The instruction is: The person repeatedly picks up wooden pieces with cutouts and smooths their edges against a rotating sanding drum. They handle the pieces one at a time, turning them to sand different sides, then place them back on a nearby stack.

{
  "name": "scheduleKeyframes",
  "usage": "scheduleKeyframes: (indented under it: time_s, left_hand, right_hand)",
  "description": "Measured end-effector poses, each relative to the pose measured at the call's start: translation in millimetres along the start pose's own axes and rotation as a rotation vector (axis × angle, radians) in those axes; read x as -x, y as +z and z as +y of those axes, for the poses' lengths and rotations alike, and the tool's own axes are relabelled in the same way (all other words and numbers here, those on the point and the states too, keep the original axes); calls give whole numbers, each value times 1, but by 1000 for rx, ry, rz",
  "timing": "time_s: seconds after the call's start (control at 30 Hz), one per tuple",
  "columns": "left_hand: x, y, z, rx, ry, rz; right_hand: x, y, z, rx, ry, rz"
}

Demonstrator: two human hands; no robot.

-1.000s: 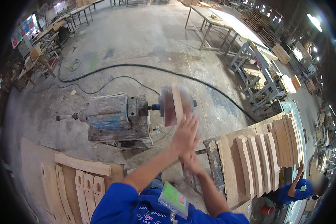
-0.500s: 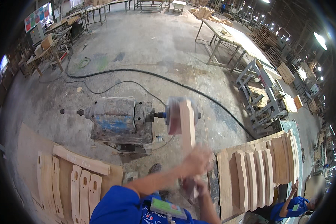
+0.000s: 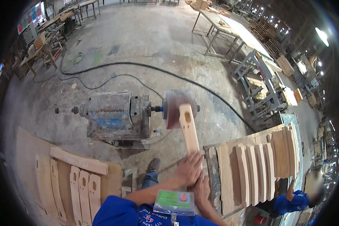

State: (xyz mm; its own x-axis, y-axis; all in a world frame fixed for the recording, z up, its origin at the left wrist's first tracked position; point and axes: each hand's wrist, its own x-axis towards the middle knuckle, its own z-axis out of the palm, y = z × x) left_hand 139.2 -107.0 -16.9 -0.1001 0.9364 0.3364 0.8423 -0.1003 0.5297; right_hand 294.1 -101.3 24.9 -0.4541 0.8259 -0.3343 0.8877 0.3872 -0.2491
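Note:
A pale wooden slat (image 3: 190, 135) with a long slot and small holes at its far end points away from me. That end lies against or over the near right side of a spinning, blurred sanding drum (image 3: 171, 122). My left hand (image 3: 190, 169) is wrapped round the slat's near part. Just behind it my right hand (image 3: 201, 187) is closed on the slat's near end, which the fingers mostly hide. The drum sits on the shaft of a worn grey and blue motor (image 3: 109, 113) to the left.
Slotted slats (image 3: 84, 192) lie on a board (image 3: 115, 177) at left. More curved slats (image 3: 250, 169) stand in a row on the bench (image 3: 222, 150) at right, near a co-worker in blue (image 3: 295, 201). A black cable (image 3: 139, 64) crosses the floor behind the motor.
The slat has turned from its narrow edge to its slotted broad face, and its far end has come slightly nearer. My left hand, blurred before, has moved down and left, close to my right.

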Motion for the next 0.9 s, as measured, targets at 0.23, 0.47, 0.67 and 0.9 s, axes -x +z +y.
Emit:
scheduleKeyframes:
  time_s: [0.23, 0.47, 0.67, 0.9]
  left_hand:
    - [-122, -55, -75, 21, 238, 201]
    - [-106, -52, -75, -67, 78, -35]
    - [5, -23, 24, 479, -427, 448]
    - [-80, -39, -18, 1607, -732, 410]
  right_hand:
    - [-132, -9, -5, -1917, -161, -940]
    - [-101, 28, -20, -2364, -62, -893]
    - [28, 29, 76, -1472, -24, -715]
    - [-48, -6, 35, -1214, -347, -372]
